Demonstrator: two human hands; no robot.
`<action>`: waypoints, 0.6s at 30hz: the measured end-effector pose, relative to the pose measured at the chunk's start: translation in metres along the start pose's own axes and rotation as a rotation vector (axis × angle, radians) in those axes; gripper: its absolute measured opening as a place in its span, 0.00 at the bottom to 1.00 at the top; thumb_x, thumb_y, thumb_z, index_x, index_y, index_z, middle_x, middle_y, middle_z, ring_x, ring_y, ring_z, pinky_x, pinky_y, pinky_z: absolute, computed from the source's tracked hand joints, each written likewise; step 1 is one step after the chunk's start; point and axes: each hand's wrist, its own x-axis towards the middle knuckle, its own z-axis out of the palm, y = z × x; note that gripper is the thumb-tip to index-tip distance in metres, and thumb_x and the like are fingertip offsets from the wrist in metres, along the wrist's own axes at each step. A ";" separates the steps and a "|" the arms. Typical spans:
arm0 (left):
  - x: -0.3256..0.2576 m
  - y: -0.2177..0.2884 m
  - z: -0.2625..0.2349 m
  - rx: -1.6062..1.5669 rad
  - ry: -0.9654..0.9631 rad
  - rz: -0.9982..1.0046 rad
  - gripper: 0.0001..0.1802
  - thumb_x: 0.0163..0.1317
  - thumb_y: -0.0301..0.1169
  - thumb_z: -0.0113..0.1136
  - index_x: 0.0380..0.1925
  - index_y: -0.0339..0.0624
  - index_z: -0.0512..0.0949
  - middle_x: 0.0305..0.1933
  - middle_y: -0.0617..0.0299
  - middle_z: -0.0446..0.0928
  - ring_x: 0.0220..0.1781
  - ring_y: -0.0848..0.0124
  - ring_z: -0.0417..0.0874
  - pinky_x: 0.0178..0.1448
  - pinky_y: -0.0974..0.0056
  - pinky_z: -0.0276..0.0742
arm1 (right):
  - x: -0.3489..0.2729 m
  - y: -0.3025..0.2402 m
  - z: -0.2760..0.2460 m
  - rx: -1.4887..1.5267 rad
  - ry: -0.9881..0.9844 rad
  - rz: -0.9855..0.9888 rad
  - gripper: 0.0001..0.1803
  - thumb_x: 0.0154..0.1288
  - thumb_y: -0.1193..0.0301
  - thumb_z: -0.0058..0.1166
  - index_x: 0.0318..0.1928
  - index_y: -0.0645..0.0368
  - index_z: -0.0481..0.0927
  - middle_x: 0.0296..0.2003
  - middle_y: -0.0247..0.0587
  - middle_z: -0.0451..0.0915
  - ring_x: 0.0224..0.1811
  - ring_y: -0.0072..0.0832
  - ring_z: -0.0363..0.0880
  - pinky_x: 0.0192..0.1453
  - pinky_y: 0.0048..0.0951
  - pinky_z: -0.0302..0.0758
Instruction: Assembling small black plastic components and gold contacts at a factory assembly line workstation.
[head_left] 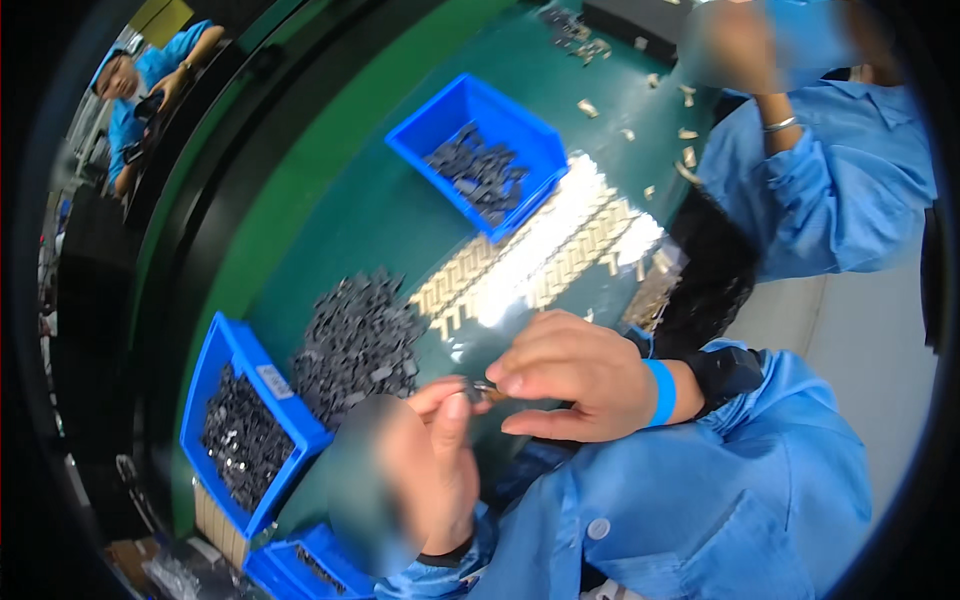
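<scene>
Near the table's front edge, my left hand (445,465) pinches a small dark grey plastic piece (473,392) between thumb and fingertips. Part of this hand is blurred. From the right, my right hand (585,380), wearing a blue wristband (660,392), reaches to that piece. Its fingers are stretched out, with the thumb apart below them. A tiny shiny bit shows where the fingertips of both hands meet; its kind is too small to make out. Just beyond my left hand spreads a loose pile of dark grey pieces (360,335).
A blue bin (290,420) of dark parts stands left, a smaller blue bin (310,560) below it. Another blue bin (480,100) with grey pieces stands farther off. Beside it lie rows of cream-coloured pieces (580,250). A co-worker's sleeve (830,190) is at upper right; another person sits far left.
</scene>
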 end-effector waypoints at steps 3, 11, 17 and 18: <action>-0.016 0.000 0.004 -0.232 0.007 -0.171 0.09 0.60 0.24 0.54 0.40 0.32 0.73 0.39 0.55 0.76 0.38 0.69 0.78 0.46 0.67 0.75 | -0.003 0.002 0.014 0.044 -0.041 -0.066 0.19 0.49 0.75 0.62 0.44 0.59 0.76 0.37 0.40 0.78 0.36 0.34 0.77 0.39 0.31 0.73; -0.022 -0.006 -0.007 -0.576 -0.127 -0.387 0.18 0.61 0.20 0.50 0.52 0.34 0.68 0.48 0.53 0.76 0.49 0.66 0.76 0.56 0.61 0.71 | -0.009 -0.001 0.007 0.206 -0.175 0.093 0.23 0.49 0.79 0.64 0.47 0.61 0.72 0.36 0.42 0.79 0.34 0.36 0.78 0.38 0.32 0.75; -0.021 -0.007 -0.015 -0.482 -0.267 -0.430 0.27 0.58 0.18 0.51 0.60 0.34 0.61 0.53 0.46 0.73 0.47 0.65 0.78 0.50 0.64 0.75 | -0.013 -0.002 0.002 0.371 -0.193 0.186 0.21 0.49 0.80 0.64 0.45 0.63 0.73 0.36 0.47 0.79 0.36 0.38 0.80 0.40 0.32 0.76; -0.021 -0.007 -0.014 -0.482 -0.265 -0.432 0.27 0.58 0.18 0.51 0.60 0.34 0.61 0.53 0.46 0.73 0.47 0.65 0.78 0.50 0.64 0.75 | -0.013 -0.001 0.002 0.354 -0.175 0.171 0.21 0.48 0.79 0.65 0.44 0.62 0.74 0.37 0.48 0.78 0.37 0.38 0.80 0.39 0.31 0.76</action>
